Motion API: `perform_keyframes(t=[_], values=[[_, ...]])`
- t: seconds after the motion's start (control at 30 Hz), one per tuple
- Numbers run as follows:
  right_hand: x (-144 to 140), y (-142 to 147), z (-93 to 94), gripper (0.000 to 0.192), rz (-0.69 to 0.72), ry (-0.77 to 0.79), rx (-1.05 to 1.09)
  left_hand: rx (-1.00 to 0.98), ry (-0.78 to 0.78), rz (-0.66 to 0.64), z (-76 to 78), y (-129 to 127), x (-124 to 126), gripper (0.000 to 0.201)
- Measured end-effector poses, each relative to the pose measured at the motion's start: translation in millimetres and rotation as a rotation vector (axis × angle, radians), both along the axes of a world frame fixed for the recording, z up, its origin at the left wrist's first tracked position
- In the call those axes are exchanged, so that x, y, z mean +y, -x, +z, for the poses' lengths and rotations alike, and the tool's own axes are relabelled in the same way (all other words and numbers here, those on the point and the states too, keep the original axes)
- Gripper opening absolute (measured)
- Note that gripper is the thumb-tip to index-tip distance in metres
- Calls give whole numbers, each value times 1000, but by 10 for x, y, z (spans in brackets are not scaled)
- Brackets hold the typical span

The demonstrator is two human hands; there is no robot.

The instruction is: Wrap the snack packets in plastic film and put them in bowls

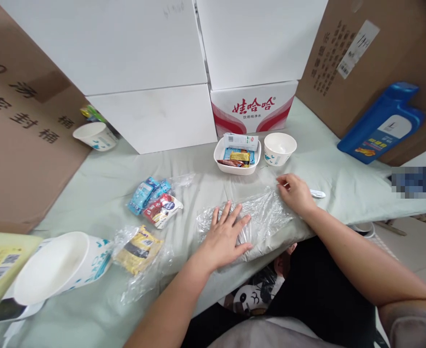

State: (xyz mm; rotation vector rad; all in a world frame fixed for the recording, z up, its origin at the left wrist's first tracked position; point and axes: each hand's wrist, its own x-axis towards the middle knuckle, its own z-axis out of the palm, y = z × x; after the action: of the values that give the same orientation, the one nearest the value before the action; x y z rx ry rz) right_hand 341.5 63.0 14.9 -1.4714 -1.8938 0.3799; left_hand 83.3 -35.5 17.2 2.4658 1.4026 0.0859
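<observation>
Crinkled clear plastic bag [260,212] lies flat under open left hand [224,237]; right hand [295,193] pinches its corner; red-white carton [252,110] reads 娃哈哈.

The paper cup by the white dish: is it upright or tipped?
Upright. The cup stands on its base beside the dish, its round mouth facing up.

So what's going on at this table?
A person is pressing a clear plastic bag flat on the cloth-covered table. The left hand lies open on the bag's near end; the right hand rests on its far end. Snack packets lie to the left, and a white tray of packets and a paper bowl sit behind.
</observation>
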Motion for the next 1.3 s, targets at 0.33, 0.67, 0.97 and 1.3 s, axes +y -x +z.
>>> perform_keyframes(t=[0.33,0.67,0.97,1.3], values=[[-351,228,-63,91,689,132,-576,93,43,152,26,269,153,83],[-313,-23,308,77,758,77,-383,-170,-52,57,308,265,-16,33],[-301,-139,345,13,768,251,-442,-234,130,-9,302,451,31,13],[-236,-266,350,14,564,519,-148,-256,153,299,384,654,133,10]])
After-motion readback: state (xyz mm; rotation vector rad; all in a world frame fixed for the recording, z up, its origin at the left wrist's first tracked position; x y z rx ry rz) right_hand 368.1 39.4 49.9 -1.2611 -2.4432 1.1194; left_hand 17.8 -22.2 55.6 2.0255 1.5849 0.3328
